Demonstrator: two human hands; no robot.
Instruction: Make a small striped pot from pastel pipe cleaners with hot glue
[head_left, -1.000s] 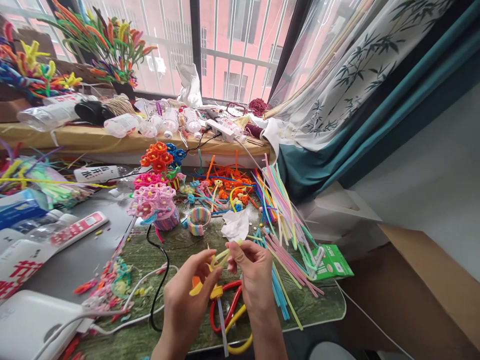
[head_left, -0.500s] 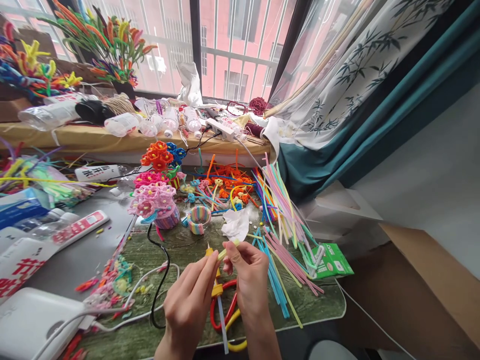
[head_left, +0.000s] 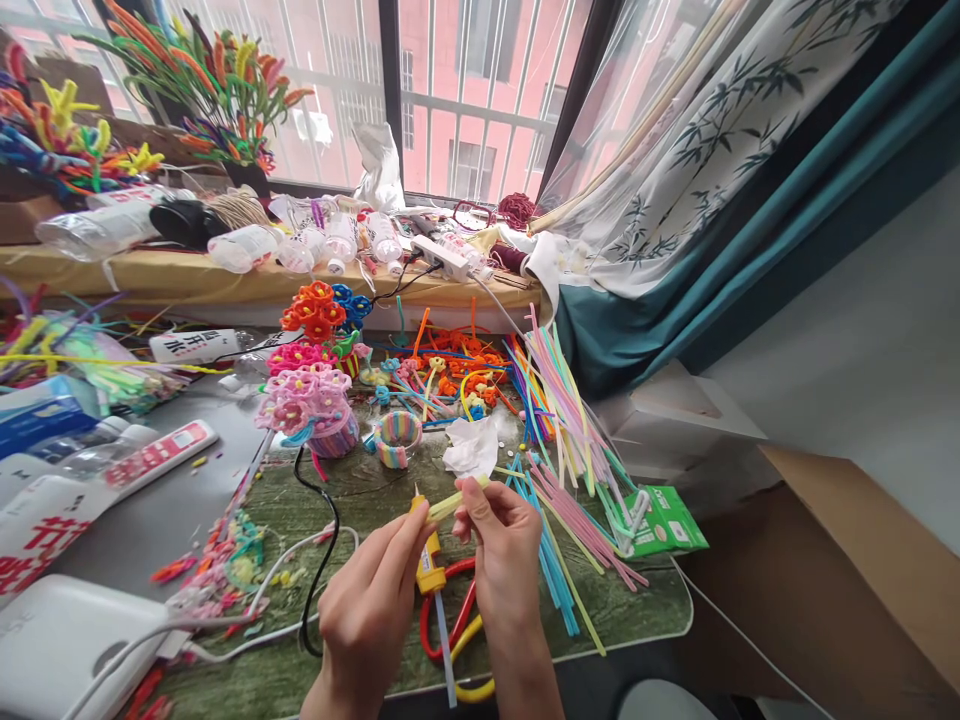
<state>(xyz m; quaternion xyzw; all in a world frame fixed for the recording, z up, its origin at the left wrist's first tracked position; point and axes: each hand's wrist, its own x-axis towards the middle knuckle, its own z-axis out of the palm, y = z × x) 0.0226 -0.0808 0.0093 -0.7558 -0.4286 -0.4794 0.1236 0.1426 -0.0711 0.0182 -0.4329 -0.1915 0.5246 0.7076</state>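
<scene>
Between my two hands stretches a short pale yellow pipe cleaner piece, perhaps folded or bundled. My left hand pinches its left end with thumb and fingertips. My right hand pinches it nearer the right end, and a little of the tip shows past the thumb. Beneath the hands lies a yellow glue gun with a clear glue stick out of its back. Scissors with red and yellow handles lie under it, partly hidden by my right wrist. A crumpled white tissue sits just beyond my fingers.
Blue pipe cleaners and pink ones lie to the right, beside a green packet. A striped ring-shaped pot and a pink flower pot stand behind. A black cable and a white power bank are left.
My hands have moved slightly apart, the left one down and left, the right one a little up and right. More of the yellow piece now shows between them.
</scene>
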